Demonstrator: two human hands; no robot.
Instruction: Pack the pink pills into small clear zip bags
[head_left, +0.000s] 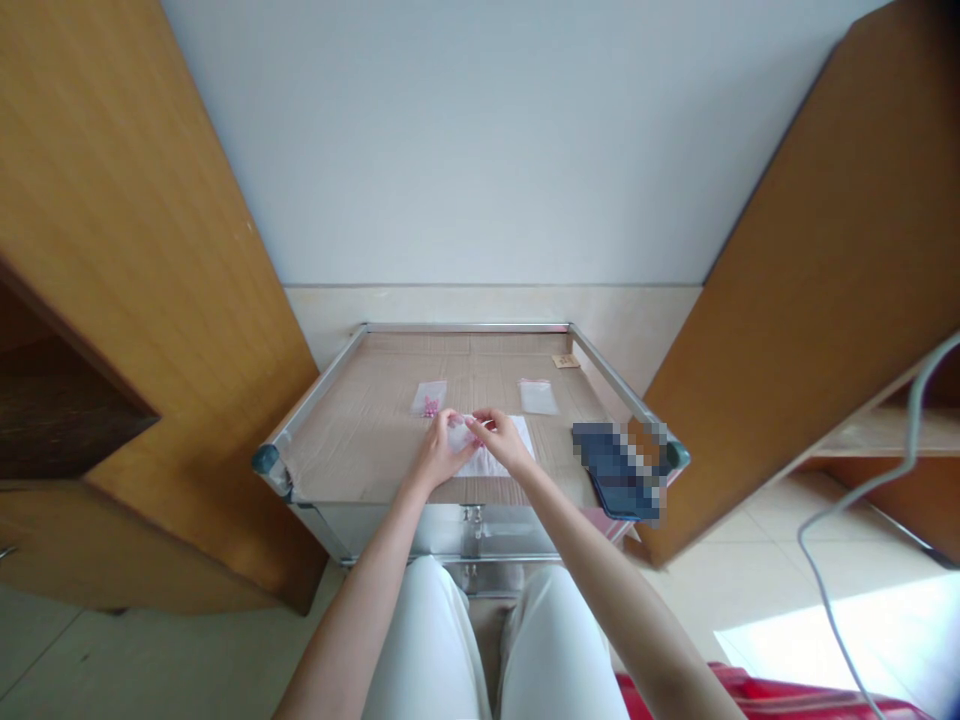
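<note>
My left hand (441, 455) is closed round the left side of a small clear plastic bag (458, 436), held just above a white sheet (491, 465). At the bag's right edge the fingers of my right hand (504, 441) are pinched together on it. Pink spots show beside those fingertips, too small to name. Beyond my left hand lies a clear bag (429, 399) with small pink beads (430, 408) in its lower end. A flat, clear zip bag (538, 397) rests behind my right hand.
The brown, cardboard-like tabletop (345, 430) has a raised metal rail (469, 327). A dark phone-like object (622, 492), partly pixelated, lies at the right edge. A small tan card (565, 361) is at the back right. Wooden cabinets (232, 350) flank the table; a grey cable (911, 430) hangs at right.
</note>
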